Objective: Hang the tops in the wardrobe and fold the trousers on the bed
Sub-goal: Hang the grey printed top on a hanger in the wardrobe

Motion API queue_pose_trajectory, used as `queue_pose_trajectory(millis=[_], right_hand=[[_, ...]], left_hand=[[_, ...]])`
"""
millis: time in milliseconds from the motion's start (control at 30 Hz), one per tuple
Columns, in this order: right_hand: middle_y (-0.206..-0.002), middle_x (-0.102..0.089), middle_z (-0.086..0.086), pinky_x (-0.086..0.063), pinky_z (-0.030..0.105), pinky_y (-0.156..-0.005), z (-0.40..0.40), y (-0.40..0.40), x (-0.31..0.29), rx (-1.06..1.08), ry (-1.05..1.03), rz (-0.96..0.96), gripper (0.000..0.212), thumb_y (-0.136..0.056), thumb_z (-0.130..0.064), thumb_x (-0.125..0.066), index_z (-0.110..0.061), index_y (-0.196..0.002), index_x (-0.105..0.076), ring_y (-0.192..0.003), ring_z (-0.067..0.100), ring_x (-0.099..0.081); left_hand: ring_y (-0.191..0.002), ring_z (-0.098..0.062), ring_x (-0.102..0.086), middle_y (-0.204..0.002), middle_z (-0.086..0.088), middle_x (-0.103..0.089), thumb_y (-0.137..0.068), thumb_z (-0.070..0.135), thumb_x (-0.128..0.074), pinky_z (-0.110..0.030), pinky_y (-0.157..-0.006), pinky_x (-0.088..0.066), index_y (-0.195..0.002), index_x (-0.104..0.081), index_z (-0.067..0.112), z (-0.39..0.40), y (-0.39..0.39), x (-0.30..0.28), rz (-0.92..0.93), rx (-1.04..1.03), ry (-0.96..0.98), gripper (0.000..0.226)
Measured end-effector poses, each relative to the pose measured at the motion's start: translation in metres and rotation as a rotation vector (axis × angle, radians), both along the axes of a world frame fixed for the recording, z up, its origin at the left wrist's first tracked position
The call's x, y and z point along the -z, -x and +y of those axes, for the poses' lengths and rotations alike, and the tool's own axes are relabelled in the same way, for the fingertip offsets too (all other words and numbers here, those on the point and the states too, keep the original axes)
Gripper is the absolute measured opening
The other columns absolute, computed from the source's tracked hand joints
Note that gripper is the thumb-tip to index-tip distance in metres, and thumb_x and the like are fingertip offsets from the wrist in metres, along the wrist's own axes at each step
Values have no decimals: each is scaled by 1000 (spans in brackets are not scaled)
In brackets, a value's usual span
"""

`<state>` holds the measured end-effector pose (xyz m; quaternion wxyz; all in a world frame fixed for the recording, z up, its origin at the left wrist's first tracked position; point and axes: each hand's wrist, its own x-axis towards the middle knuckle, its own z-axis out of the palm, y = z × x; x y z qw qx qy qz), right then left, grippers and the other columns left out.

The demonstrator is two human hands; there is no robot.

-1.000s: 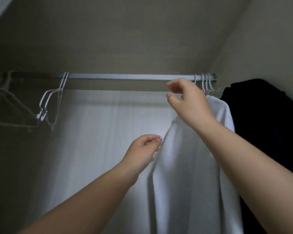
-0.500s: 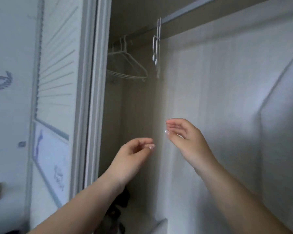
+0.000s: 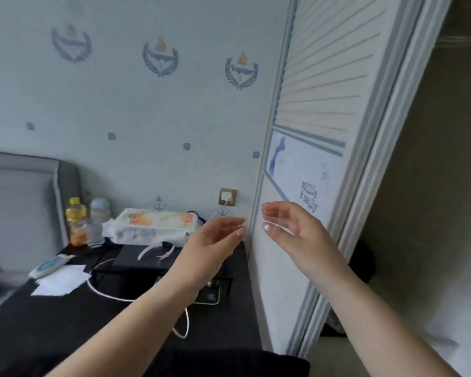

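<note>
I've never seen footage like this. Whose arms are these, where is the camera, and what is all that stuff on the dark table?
There is no machine here: a person wears a wide-angle camera on the head, so you look down along their own bare arms. The left hand and the right hand are both raised with relaxed fingers, holding nothing. On the right stands the wardrobe door, white with slats. Below the arms is a dark bedside table. On it lie a pack of tissues, a yellow bottle, a white cable and some white paper. A grey headboard shows at the far left.
</note>
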<state>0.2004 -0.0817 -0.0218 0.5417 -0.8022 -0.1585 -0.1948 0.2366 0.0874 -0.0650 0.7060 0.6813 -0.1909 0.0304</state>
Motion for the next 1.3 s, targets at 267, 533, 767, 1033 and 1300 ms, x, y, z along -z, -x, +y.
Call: queue_pose_trajectory(millis=[267,533,767,1033,1300], right_hand=[[-104,-67,-18,-47,11,-77,175,-7,64,-309,-20,185,22,-86,-17,-67,-34,-100,-62,-99,-8,-61],[-103,-68,-12,-48,17,-89,405,44,114,-697,-15,340,21,-86,-14,-67,-28,-102,-64,-100,-2,-62],[-103,-68,-11,-46,9,-80,583,114,159,-1053,116,462,19,-87,-17,-67,-29,-100,-63,-98,-4,-62],[-102,-68,-11,-47,13,-79,720,176,207,-1347,292,611,18,-87,-18,-68,-28,-102,-63,-97,-1,-63],[-104,-67,-9,-46,6,-72,856,199,257,-1475,397,731,19,-88,-16,-66,-22,-106,-63,-91,-7,-62]], left_hand=[[-100,-3,-65,-103,13,-72,-90,31,-64,-27,-85,-50,-100,-69,37,189,65,54,135,-351,-14,13],[-91,-9,-65,-94,7,-74,-90,23,-63,-25,-79,-51,-105,-68,22,392,190,91,294,-763,43,16],[-95,-8,-67,-100,6,-73,-90,26,-64,-30,-86,-53,-105,-68,25,528,318,139,447,-1092,76,15],[-93,-11,-68,-98,7,-74,-89,31,-66,-25,-75,-53,-103,-69,28,605,418,190,598,-1409,209,15],[-101,-12,-65,-100,3,-73,-91,25,-64,-32,-86,-51,-103,-70,25,695,450,236,749,-1594,355,14]])
